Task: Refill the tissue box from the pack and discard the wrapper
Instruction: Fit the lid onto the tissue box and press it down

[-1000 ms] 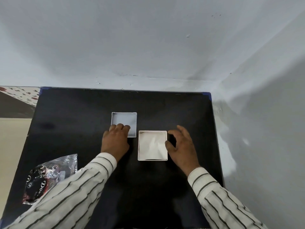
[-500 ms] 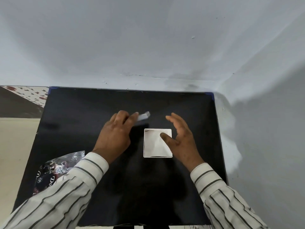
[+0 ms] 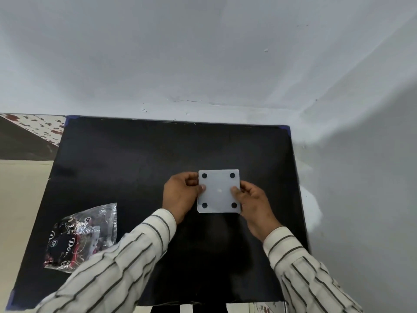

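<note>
A square white plate with a black round pad in each corner, the tissue box's base cover (image 3: 218, 191), lies flat over the box on the black table (image 3: 126, 168), hiding the tissues and the box under it. My left hand (image 3: 181, 196) grips its left edge, thumb on top. My right hand (image 3: 252, 204) grips its right edge, thumb on top. The crumpled clear wrapper (image 3: 81, 236) with black and red print lies at the table's front left, apart from both hands.
The table sits in a corner, with a pale wall (image 3: 203, 64) behind and another close on the right. A patterned floor (image 3: 33, 127) shows past the table's left edge. Striped sleeves cover both forearms.
My left hand picked the base cover up from the left of the open box and carried it right; both hands now hold it over the box, covering the tissues.
</note>
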